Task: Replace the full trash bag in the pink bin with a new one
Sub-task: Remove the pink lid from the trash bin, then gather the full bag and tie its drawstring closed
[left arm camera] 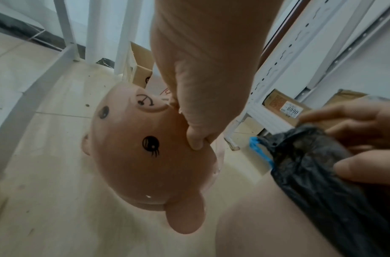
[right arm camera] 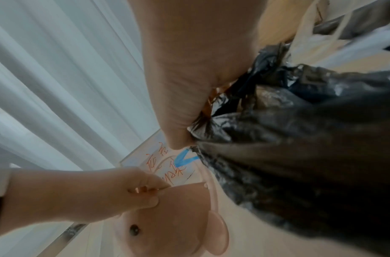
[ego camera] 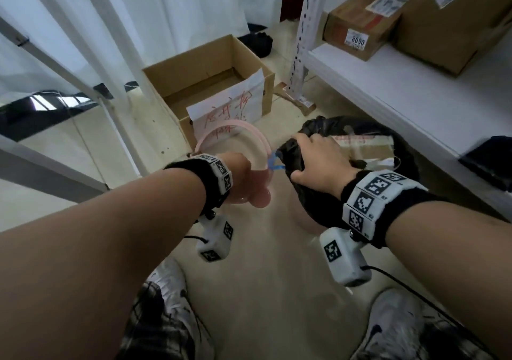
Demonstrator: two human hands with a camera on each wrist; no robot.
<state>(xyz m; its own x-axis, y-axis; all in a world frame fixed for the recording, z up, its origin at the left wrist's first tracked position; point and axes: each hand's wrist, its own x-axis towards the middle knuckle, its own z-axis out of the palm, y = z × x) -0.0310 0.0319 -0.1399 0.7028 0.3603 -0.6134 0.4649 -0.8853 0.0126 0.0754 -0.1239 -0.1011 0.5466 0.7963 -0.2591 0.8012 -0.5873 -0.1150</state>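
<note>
The pink bin [ego camera: 235, 149] is held off the floor by its rim, pinched between the thumb and fingers of the left hand [ego camera: 235, 171]. Just beside it, the gathered neck of the full black bag [ego camera: 313, 193] is gripped by the curled fingers of the right hand [ego camera: 318, 160].

A pale tiled floor [ego camera: 263, 262] is seen, marked with small dark specks. On it, an open cardboard box [ego camera: 210, 82] is placed, with a white paper sheet [ego camera: 230, 107] with red writing at its front. A white shelf [ego camera: 401, 93] is loaded with two labelled cartons [ego camera: 360, 21].
</note>
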